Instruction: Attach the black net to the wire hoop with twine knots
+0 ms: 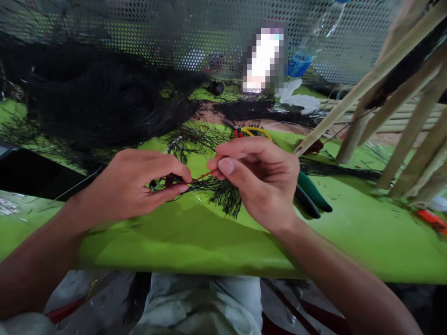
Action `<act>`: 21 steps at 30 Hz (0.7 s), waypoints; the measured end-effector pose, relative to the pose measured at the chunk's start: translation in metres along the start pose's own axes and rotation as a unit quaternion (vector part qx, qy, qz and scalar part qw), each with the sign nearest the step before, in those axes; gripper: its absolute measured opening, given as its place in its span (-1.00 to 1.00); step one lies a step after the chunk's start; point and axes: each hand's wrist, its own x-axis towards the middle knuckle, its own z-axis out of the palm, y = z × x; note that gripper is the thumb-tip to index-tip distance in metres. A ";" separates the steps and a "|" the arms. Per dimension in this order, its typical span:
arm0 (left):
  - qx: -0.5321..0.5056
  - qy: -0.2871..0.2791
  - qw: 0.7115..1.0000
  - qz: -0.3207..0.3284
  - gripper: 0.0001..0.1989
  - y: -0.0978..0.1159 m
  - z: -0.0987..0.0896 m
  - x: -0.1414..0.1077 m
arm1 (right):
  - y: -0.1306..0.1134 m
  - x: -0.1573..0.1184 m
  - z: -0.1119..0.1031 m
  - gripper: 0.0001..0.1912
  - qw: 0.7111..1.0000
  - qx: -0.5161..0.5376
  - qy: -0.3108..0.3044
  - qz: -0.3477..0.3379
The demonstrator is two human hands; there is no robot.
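Observation:
A bunch of thin black strands (226,197) is pinched between the thumb and fingers of my left hand (139,184), and its frayed end spreads to the right over the green tabletop (216,242). From that pinch a short red thread (204,176) runs up to my right hand (263,181), whose thumb and forefinger close on it. The thread looks taut. A pair of green and black tool handles (314,197) shows beside my right wrist, its head hidden behind the hand. Just beyond my right fingers lies a tool with red and yellow handles (256,132).
A large heap of black fibre (111,102) fills the back left. A dark flat object (38,172) lies by my left forearm. At right stand several wooden sticks (352,88). Behind them are a plastic bottle (302,63), a perforated metal panel (139,28) and a bright blurred-out screen (263,60).

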 end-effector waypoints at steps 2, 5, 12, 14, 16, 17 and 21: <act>0.015 0.009 1.000 0.010 -0.98 -0.001 0.001 0.001 | -0.009 -0.004 0.000 -0.85 1.000 0.002 -0.009 -0.030; 0.022 0.024 0.999 0.036 -0.93 -0.001 0.001 0.002 | -0.019 -0.010 -0.001 -0.65 0.998 0.019 -0.041 -0.046; 0.057 0.014 0.995 0.083 -0.94 -0.007 0.003 -0.001 | -0.013 -0.006 0.002 -0.75 0.999 -0.029 -0.010 -0.012; 0.063 0.018 0.990 0.124 -0.92 -0.010 0.004 -0.003 | -0.006 -0.002 0.003 -0.75 0.999 -0.043 0.016 0.000; 0.062 0.014 0.987 0.147 -0.84 -0.012 0.003 -0.005 | 0.001 0.001 0.005 -0.75 0.999 -0.037 0.022 0.011; 0.062 0.015 0.986 0.151 -0.81 -0.012 0.003 -0.007 | 0.004 0.001 0.006 -0.75 0.999 -0.028 0.019 0.015; 0.054 0.025 0.991 0.121 -0.75 -0.012 0.002 -0.012 | 0.010 0.002 0.007 -0.77 0.999 0.011 0.006 0.032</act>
